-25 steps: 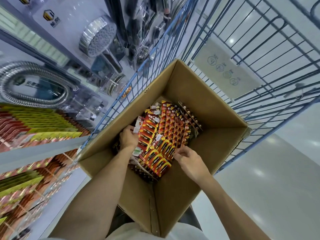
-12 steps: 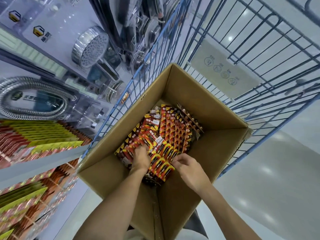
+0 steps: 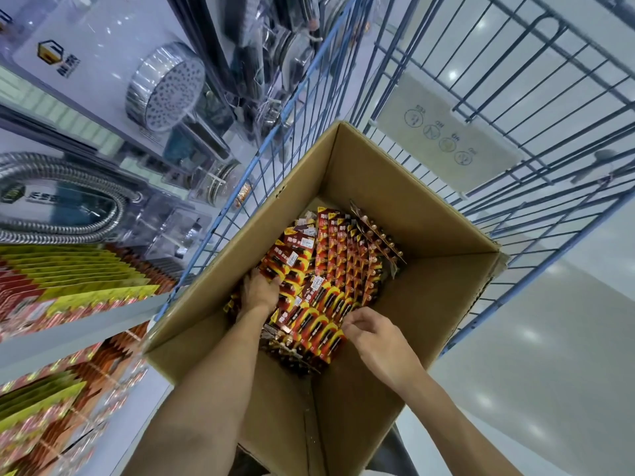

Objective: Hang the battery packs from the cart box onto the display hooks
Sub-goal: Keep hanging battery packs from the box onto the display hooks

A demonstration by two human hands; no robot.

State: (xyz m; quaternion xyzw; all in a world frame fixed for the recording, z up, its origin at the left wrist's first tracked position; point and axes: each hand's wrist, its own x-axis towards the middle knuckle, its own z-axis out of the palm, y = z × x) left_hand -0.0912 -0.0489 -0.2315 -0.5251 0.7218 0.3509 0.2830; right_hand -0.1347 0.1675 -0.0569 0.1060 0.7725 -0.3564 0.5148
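Observation:
An open cardboard box [image 3: 415, 201] stands inside a blue wire cart [image 3: 302, 91]. Its bottom is covered with several red-and-yellow battery packs [image 3: 338, 259] lying in overlapping rows. My left hand [image 3: 258, 291] reaches down to the left side of the pile, and its fingers curl around a bunch of packs there. My right hand [image 3: 376, 334] is at the near right edge of the pile, with thumb and fingertips pinching the edge of a pack in the front row. The display hooks at the left carry rows of hanging packs [image 3: 72, 283].
Shower heads [image 3: 165, 87] and a coiled metal hose [image 3: 58, 201] in clear packaging hang above the battery display. A shelf rail [image 3: 79, 324] crosses below the upper hooks. A white sign [image 3: 446, 139] hangs on the cart's far wall. Pale glossy floor lies to the right.
My left hand moved from the box's left wall toward the middle, then back left and deeper onto the packs. My right hand stayed at the near edge of the pile.

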